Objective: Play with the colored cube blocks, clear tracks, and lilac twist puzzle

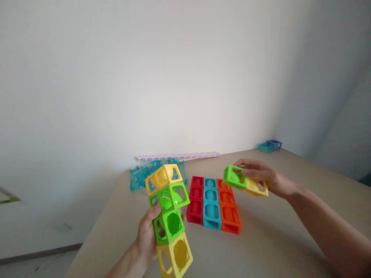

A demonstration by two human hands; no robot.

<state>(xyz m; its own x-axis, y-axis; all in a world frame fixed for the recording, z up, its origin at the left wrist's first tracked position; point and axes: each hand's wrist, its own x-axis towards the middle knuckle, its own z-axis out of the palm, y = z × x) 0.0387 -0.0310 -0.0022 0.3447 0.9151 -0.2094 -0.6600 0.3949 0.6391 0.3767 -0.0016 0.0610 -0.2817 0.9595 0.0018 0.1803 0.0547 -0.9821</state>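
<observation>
Head view. Held upright in the left hand (pixel 147 239) at about 7 o'clock of the frame: a column of four hollow cubes (pixel 169 218), yellow at the bottom, two green in the middle, yellow on top. Long axis ran near vertical, leaning slightly toward 11 o'clock, top cube at about 11 o'clock from the bottom one. Fingers wrapped around the lower green cube from the left side, thumb (pixel 153 212) pressed against its upper corner; grip closed on the column. Lifted clear of the table (pixel 290 247), lowest cube close to the frame's bottom edge.

At 3 o'clock from the column, raised above the table in the right hand (pixel 265 177): a green and yellow pair of cubes (pixel 245 181), joined side by side, long axis lying nearly level from 10 o'clock to 4 o'clock, green end pointing toward the column. Pinched from above, fingers closed on the pair.

Between the two hands, flat on the table: a block of red, teal and orange cubes (pixel 213 204), three rows wide, open faces upward, nothing seen inside them. Bare tabletop all around it, widest toward 5 o'clock.

At 12 o'clock from the column, near the table's far edge against the wall: clear teal pieces (pixel 139 177) and a long purple strip (pixel 179 156). Far off at 1 o'clock, at the table's corner: a small blue tray (pixel 271 145), contents too small to tell.
</observation>
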